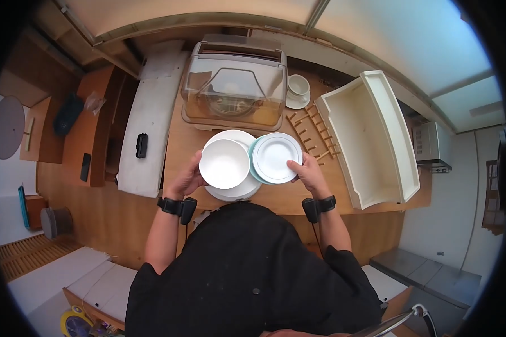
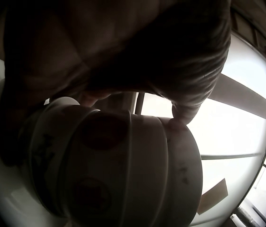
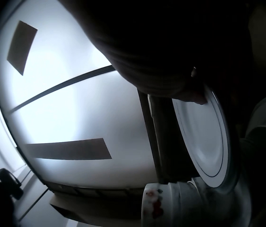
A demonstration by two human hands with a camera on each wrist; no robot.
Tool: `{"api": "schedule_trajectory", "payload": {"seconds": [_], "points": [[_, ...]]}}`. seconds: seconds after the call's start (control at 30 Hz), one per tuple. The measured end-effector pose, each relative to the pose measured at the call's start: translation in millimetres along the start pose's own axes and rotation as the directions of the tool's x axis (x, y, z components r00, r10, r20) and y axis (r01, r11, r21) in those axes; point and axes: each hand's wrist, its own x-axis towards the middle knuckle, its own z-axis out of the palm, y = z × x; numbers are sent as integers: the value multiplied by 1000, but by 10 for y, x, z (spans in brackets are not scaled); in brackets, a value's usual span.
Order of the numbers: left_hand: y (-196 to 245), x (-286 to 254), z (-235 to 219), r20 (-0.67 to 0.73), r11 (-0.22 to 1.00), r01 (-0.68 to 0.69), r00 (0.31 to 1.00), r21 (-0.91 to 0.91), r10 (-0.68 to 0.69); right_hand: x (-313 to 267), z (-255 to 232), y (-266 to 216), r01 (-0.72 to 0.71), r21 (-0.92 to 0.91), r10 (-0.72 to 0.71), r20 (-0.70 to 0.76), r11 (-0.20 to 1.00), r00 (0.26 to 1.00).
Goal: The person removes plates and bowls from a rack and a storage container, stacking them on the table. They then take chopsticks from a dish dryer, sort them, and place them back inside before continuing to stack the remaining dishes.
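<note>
The stack of white bowls (image 1: 224, 164) lies just inward of the left grip (image 1: 189, 178), which is curled round its side, thumb and fingers on the outer walls. The white plate (image 1: 277, 157) lies just inward of the right grip (image 1: 309, 171), pinched at its rim with the thumb on top. A teal-edged plate (image 1: 252, 159) shows beneath that plate. Between the two grips, a larger white dish (image 1: 236, 193) shows under the bowls, reaching past them both away from and toward the body.

No brand can be read. In the left wrist view, the bowl sides carry dark marks, one of them round, too shadowed to make out; in the right wrist view, one bowl has a red floral print with green.

The top bowl is plain and deep inside, and the bowls are nested. The white plate is round and shallow, with a thin dark line inside its rim.

Past the left grip, on the wooden desk (image 1: 177, 163), stands a box with a clear cover (image 1: 233, 90). Beyond the right grip are wooden peg racks (image 1: 325, 133) and a cup (image 1: 298, 85) on a saucer (image 1: 298, 101); farther right is a long cream bin (image 1: 371, 149).
</note>
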Motion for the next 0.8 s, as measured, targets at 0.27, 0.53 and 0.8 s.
{"api": "schedule_trajectory", "payload": {"seconds": [0.27,0.53,0.8], "points": [[99,-5,147,79,998,-64,995,12,63,15,278,-125,30,-218,-42,-47,975,998],[86,73,156,36,991,-79,996,104,76,-22,592,-243,28,-328,-65,-101,944,993],[89,58,219,-12,996,-63,998,55,64,-72,687,-272,24,-412,-93,-148,911,985]]}}
